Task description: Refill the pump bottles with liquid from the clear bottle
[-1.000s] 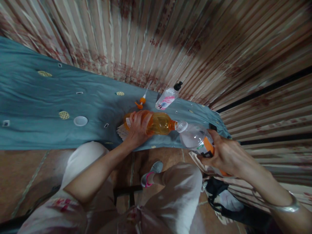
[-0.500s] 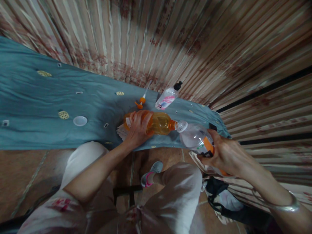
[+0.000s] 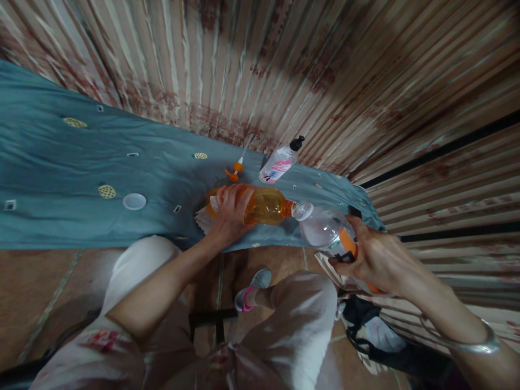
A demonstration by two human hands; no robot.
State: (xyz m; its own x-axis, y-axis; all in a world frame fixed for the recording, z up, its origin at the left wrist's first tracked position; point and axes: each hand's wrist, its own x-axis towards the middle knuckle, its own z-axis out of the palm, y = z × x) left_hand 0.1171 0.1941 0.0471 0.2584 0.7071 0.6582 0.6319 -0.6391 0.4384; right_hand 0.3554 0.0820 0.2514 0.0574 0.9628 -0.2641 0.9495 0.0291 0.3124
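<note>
The left hand [image 3: 232, 213] gripped a translucent orange plastic bottle [image 3: 268, 206]. Right of that bottle, the right hand [image 3: 376, 257] held a clear plastic bottle [image 3: 320, 225], mouths meeting. Beyond the orange bottle lay an orange plastic pump head [image 3: 236, 169].

Pleated, red-patterned curtain [image 3: 227, 65]; brown tiled floor [image 3: 38, 279]; dim light

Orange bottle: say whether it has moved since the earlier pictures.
No: the orange bottle shows no visible shift against the orange pump lying on the cloth.
</note>
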